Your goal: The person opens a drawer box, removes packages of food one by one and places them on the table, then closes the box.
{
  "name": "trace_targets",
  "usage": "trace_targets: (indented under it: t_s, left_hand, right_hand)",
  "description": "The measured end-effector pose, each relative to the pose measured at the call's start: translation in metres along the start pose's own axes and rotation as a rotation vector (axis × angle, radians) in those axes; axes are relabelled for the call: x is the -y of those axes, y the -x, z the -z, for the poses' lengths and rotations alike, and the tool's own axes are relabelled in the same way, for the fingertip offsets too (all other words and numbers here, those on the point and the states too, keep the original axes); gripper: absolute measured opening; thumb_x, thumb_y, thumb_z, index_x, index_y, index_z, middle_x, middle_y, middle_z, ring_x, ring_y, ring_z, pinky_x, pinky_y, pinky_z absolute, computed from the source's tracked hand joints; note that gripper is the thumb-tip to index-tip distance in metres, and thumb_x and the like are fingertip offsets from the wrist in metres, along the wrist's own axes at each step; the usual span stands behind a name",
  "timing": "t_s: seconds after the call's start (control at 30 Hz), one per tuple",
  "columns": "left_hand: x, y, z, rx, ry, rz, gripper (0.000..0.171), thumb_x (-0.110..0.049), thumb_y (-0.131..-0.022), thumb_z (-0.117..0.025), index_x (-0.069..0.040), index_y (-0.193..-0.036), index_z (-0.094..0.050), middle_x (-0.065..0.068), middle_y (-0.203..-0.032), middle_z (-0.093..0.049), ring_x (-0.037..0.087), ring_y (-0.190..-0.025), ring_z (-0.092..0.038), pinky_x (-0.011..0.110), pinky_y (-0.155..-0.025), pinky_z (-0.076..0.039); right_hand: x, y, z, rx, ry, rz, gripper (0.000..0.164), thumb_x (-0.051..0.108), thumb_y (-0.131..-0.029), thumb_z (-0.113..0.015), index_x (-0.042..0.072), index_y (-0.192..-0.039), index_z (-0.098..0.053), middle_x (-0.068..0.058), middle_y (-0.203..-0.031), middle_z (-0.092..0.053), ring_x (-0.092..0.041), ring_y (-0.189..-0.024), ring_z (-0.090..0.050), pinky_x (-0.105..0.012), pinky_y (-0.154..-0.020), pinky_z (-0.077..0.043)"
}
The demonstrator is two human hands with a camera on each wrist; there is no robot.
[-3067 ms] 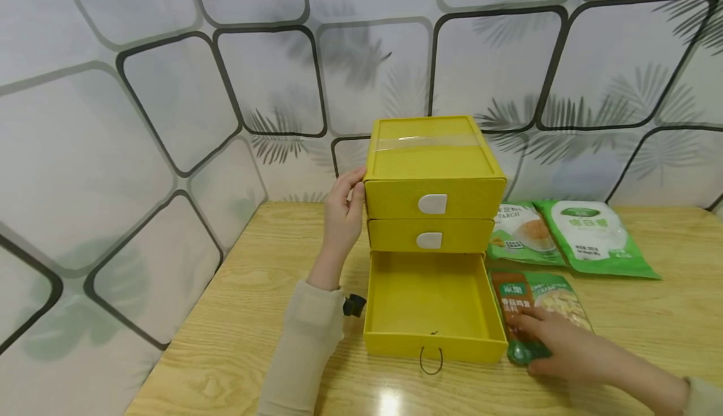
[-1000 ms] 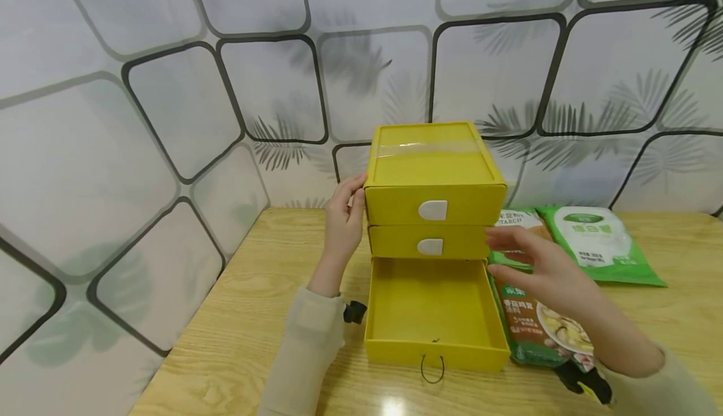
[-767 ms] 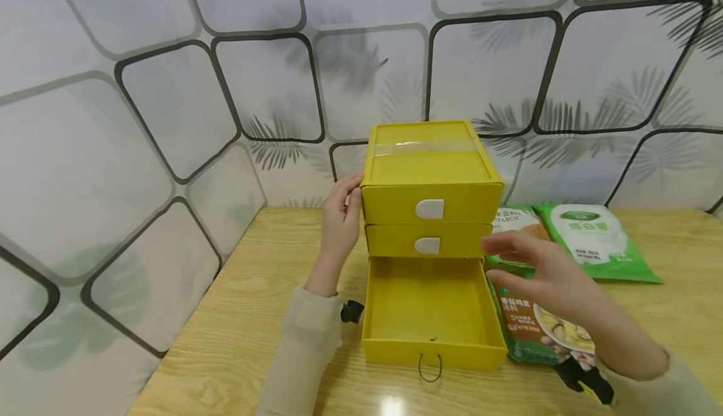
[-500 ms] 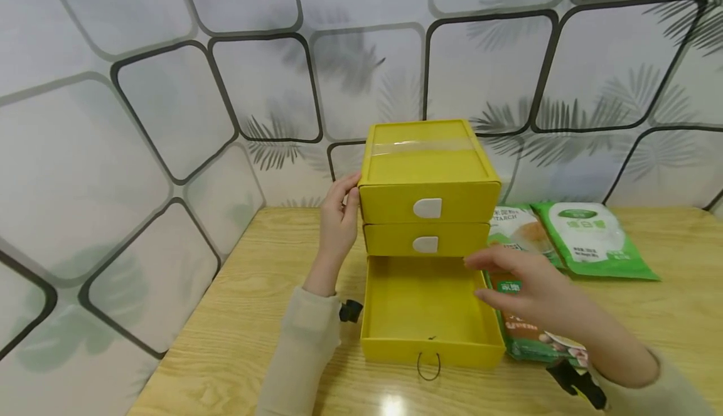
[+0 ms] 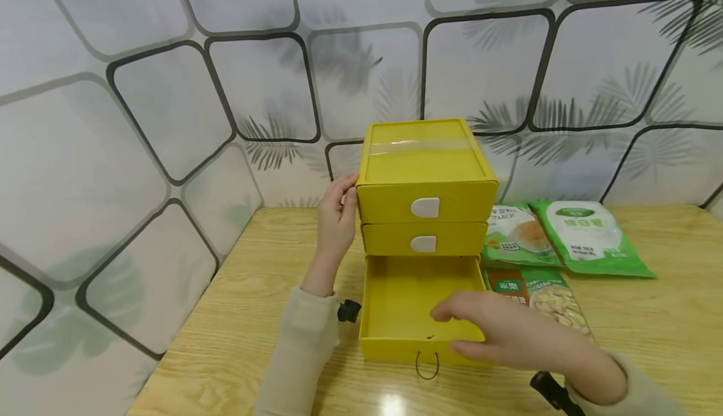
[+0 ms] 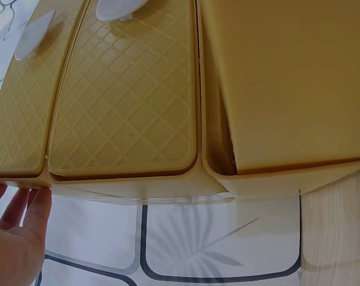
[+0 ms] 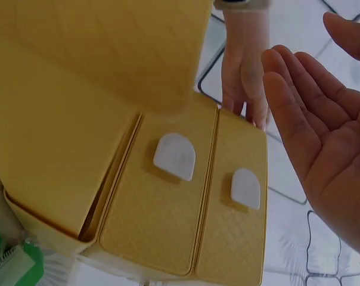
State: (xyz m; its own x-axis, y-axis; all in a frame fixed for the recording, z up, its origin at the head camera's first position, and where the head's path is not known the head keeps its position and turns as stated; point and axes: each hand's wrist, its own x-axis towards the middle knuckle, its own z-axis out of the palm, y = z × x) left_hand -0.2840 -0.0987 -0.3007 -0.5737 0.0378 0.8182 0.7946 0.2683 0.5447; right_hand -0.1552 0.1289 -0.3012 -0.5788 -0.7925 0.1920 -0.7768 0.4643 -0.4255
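Now the left hand (image 5: 337,215), fingers straight, steadies the cabinet (image 5: 425,181); the right hand (image 5: 497,336), relaxed and empty, rests at its pulled-out drawer (image 5: 418,306). A hard shove could slide the cabinet.

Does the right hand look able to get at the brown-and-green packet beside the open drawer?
Probably yes. The right hand hovers open at the bottom drawer's front, and the packet lies uncovered on the table just beside it.
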Motion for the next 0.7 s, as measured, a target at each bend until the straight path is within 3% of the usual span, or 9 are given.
trace_targets:
  t_s: [0.23, 0.5, 0.7]
  left_hand:
    - [0.0, 0.0, 0.0, 0.0, -0.003, 0.002, 0.026, -0.009, -0.084, -0.038, 0.0, -0.105, -0.05, 0.004, -0.106, -0.046, 0.013, -0.09, -0.045, 0.025, -0.05, -0.041]
    - [0.0, 0.0, 0.0, 0.001, 0.007, -0.001, 0.026, -0.008, -0.084, -0.038, 0.0, -0.106, -0.049, 0.004, -0.106, -0.046, 0.013, -0.09, -0.045, 0.026, -0.049, -0.041]
    - [0.0, 0.0, 0.0, 0.002, 0.012, -0.004, 0.026, -0.007, -0.084, -0.037, 0.0, -0.106, -0.049, 0.005, -0.106, -0.046, 0.012, -0.09, -0.045, 0.023, -0.049, -0.041]
  right_hand:
    - [0.006, -0.003, -0.011, 0.15, -0.099, 0.058, 0.03, 0.032, -0.08, -0.044, 0.014, -0.103, -0.049, 0.006, -0.099, -0.049, -0.006, -0.087, -0.046, -0.02, -0.068, -0.04]
    - [0.009, -0.006, -0.023, 0.214, -0.106, 0.152, 0.023, 0.025, -0.08, -0.045, 0.015, -0.1, -0.049, 0.009, -0.094, -0.05, -0.001, -0.08, -0.047, -0.013, -0.062, -0.039]
    - [0.011, -0.007, -0.029, 0.284, -0.125, 0.125, 0.021, 0.017, -0.077, -0.051, 0.015, -0.099, -0.049, 0.011, -0.089, -0.051, 0.005, -0.07, -0.046, -0.009, -0.054, -0.037]
